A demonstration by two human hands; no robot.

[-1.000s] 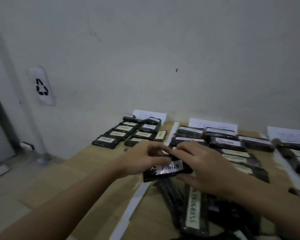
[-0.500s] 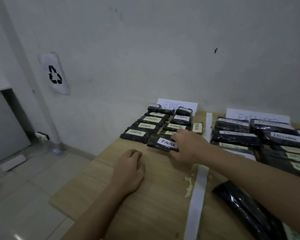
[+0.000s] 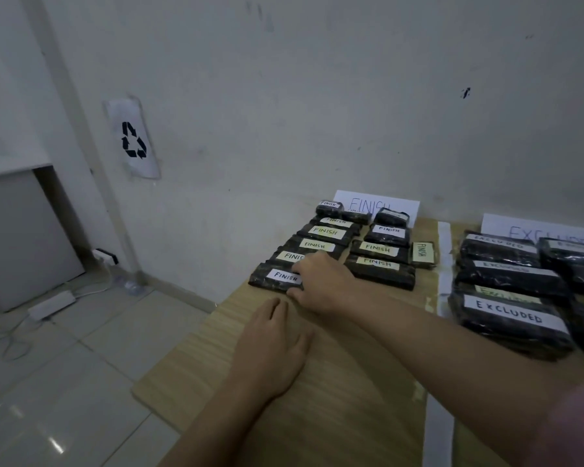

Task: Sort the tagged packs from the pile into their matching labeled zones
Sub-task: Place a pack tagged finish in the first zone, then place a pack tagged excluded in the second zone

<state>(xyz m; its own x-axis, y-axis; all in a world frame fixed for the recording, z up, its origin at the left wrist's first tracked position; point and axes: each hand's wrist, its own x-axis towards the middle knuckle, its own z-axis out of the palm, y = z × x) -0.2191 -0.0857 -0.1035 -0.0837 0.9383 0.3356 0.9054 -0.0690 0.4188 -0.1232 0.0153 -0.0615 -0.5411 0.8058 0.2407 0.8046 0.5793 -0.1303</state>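
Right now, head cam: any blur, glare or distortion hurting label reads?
Head view: dim, flat light; FINISH tag and EXCLUDED tag read sharp; far tags soft; wide-angle bends the wall edge; glare on floor tiles; pink blur in the bottom-right corner.

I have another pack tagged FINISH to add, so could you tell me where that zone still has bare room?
Bare wood lies in front of the right column's nearest FINISH pack, bounded by the right hand and the white tape strip. More lies near the table edge, left of the left hand. Toward the FINISH sign, packs sit tightly in two columns.
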